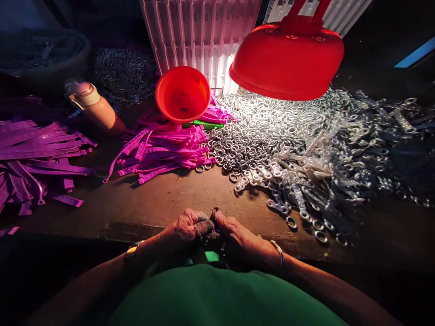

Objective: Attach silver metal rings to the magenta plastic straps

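Observation:
At the table's front edge, close to my body, my left hand (189, 225) and my right hand (231, 227) meet with curled fingers. Dark fabric covers wrap several fingertips. Both hands are closed in a pinch, and whatever lies between the fingers is hidden or too small to name. Ahead and to the left lies a bundle of magenta straps (166, 151). A large heap of silvery rings (272, 122) spreads ahead to the right. In front of it are pale strips with rings at their ends (299, 199), along with a few loose rings (321, 236).
A red lamp shade (288, 63) hangs low over the rings. Behind the magenta straps stands a red bowl (182, 90), near a green item (204, 124). An orange bottle (98, 108) and more purple straps (44, 149) are at left. Ribbed translucent panels (200, 36) stand behind.

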The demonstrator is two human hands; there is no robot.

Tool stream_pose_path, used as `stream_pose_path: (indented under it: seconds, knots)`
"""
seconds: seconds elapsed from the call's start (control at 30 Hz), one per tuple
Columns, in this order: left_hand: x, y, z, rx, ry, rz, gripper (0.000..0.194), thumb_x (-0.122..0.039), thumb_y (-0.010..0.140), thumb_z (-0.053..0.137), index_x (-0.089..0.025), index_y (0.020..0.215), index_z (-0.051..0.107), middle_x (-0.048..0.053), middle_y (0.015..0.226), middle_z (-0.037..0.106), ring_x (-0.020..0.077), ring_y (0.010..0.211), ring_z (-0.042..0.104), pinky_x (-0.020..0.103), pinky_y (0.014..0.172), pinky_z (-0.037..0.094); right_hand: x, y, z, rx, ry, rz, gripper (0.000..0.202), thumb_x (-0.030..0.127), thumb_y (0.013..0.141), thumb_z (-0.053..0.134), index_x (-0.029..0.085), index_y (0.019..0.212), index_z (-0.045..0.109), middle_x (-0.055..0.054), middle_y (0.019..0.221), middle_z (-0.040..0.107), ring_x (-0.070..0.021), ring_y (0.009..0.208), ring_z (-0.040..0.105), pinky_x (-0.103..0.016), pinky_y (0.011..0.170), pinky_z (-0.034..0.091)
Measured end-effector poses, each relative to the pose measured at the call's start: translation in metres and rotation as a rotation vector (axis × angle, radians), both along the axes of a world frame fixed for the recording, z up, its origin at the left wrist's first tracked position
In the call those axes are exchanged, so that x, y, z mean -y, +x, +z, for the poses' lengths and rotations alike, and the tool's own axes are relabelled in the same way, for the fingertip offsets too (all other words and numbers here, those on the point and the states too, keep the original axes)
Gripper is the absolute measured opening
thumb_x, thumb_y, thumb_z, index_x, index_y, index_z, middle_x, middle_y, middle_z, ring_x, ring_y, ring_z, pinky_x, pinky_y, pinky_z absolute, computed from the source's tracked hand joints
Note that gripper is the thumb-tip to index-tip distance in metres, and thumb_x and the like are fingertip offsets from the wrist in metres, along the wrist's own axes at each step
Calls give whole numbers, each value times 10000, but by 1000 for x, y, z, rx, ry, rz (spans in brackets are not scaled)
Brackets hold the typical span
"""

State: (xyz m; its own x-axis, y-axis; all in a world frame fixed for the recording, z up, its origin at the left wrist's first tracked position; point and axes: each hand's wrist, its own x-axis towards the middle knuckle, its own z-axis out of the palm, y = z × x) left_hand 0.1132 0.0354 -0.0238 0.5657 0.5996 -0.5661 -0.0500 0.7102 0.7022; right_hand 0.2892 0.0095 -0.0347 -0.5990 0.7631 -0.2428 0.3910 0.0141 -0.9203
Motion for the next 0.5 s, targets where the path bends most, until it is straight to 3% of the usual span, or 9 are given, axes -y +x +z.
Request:
stream_pose_path:
  seconds: [0.2,0.3,0.4,0.5]
  knots:
    - [2,1,-7,-21,15,-37,328,-350,562,809,-102,542,595,9,489,507,85,461,436,209,447,297,-5,-3,11,96,54,56,151,327,880,355,210,799,306,23,653,418,-94,551,306,-230,502,264]
    - [5,1,-5,-18,-18,9,374,-407,602,786,-109,555,565,-6,493,474,71,456,406,204,449,278,-6,-1,14,198,110,50,127,306,859,384,210,800,325,29,629,407,-97,536,275,-238,505,244]
    - [3,1,2,-2,-44,-13,382,-460,653,744,-105,648,601,17,590,517,90,534,444,213,504,318,-7,3,9,218,149,52,114,300,875,377,204,815,363,20,647,427,-103,546,279,-241,519,241]
    - [-7,0,0,-125,77,-102,356,-454,694,699,-115,651,599,10,591,501,95,545,417,217,504,293,-7,9,-2,305,192,50,93,279,888,407,197,845,414,19,644,453,-103,524,266,-246,512,211]
